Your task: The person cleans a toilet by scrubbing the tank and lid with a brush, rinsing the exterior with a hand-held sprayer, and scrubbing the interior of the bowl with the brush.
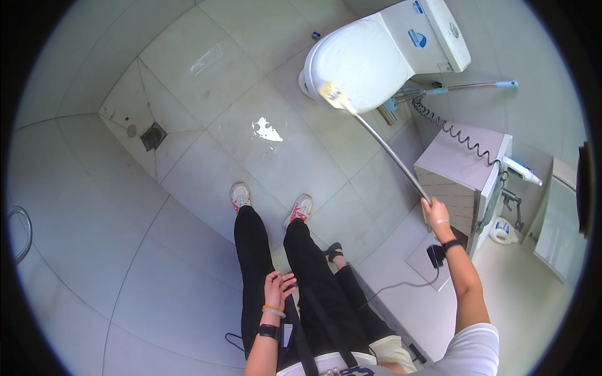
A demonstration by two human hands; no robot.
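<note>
A long metal-handled brush (392, 152) slants across the view, and my right hand (435, 214) is closed around the near end of its handle. Its pale, yellowish head overlaps the front edge of the white toilet's closed lid (360, 58); whether the two touch cannot be told. My left hand (280, 284) hangs before my thigh with its fingers apart and slightly bent, holding nothing. Whitish streaks lie on the lid. A puddle or bright wet patch (268, 130) shines on the tiled floor.
A floor drain (154, 136) lies at the left. Beside the toilet, a mop (442, 90) leans near a coiled hose (458, 136). A cabinet (465, 155), a white bottle (519, 170) and a white jug (503, 231) are at the right. Another person's sandalled foot (335, 253) is close to my leg.
</note>
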